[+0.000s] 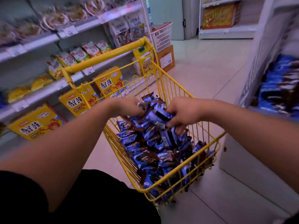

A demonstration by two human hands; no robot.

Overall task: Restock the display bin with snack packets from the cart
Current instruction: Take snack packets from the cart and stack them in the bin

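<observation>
- This is a small grocery shop, seen from an aisle with a pale tiled floor (210, 65).
- Long white metal shelves (48, 38) run down the left, each edge lined with small white price tags (69, 31).
- They carry bagged snacks and yellow cardboard boxes printed with a crab (110, 83).
- A yellow wire shopping cart (161, 185) stands in the aisle, heaped with blue and brown snack packets (145, 157).
- On the right, a white display bin (262, 54) holds the same blue packets.
- Farther back sit a white plastic basket (161, 36) on a brown cardboard carton (166, 59).
</observation>
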